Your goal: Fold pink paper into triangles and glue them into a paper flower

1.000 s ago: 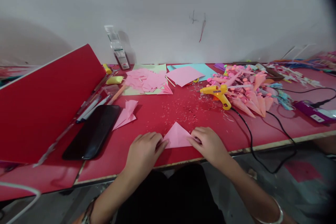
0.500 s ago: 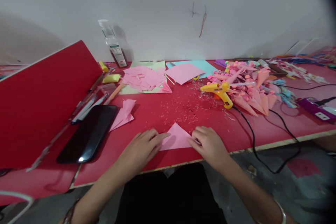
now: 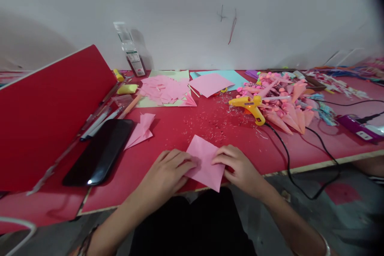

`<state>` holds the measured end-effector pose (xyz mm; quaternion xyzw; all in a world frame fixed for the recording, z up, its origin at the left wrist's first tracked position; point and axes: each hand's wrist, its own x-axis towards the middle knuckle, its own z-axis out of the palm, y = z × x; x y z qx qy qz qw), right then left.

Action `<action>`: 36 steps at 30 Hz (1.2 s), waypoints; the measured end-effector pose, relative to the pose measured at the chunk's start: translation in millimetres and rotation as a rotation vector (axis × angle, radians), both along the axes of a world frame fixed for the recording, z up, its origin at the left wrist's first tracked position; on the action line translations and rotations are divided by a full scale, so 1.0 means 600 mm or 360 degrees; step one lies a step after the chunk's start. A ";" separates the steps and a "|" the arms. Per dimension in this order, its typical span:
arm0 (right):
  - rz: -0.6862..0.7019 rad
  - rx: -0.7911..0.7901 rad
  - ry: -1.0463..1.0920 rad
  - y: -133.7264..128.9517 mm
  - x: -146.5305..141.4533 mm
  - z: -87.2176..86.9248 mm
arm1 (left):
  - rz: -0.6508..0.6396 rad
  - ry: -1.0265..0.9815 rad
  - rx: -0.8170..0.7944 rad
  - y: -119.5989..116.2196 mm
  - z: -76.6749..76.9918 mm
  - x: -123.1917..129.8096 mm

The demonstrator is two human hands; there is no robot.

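A square of pink paper is held opened out at the table's front edge, one corner pointing toward me. My left hand pinches its left side between thumb and fingers. On the opposite side, my right hand grips the paper's edge, fingers on top and thumb below. Left of the sheet lies a folded piece of pink paper. Beyond it, a pile of pink paper pieces rests on a pale green sheet.
A yellow glue gun lies beside a heap of pink paper cones, its black cord hanging over the edge. At left are a black phone, pens and a red board. A bottle stands against the wall.
The pink paper has gone from a folded triangle to an unfolded, turned square. Both hands have shifted their hold on its sides.
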<state>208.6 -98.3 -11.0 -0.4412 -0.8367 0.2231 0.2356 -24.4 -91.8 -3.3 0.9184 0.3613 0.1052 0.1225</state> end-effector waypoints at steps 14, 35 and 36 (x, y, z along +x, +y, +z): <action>-0.0166 -0.0113 0.0092 0.012 -0.006 0.006 | 0.0376 -0.0248 0.0220 -0.014 -0.014 -0.004; -0.0615 0.0298 -0.0743 0.026 -0.040 -0.005 | 0.0953 0.0413 0.0109 -0.010 -0.003 0.020; -0.0621 0.0303 -0.0757 0.026 -0.040 -0.005 | 0.0947 0.0431 0.0108 -0.008 -0.003 0.021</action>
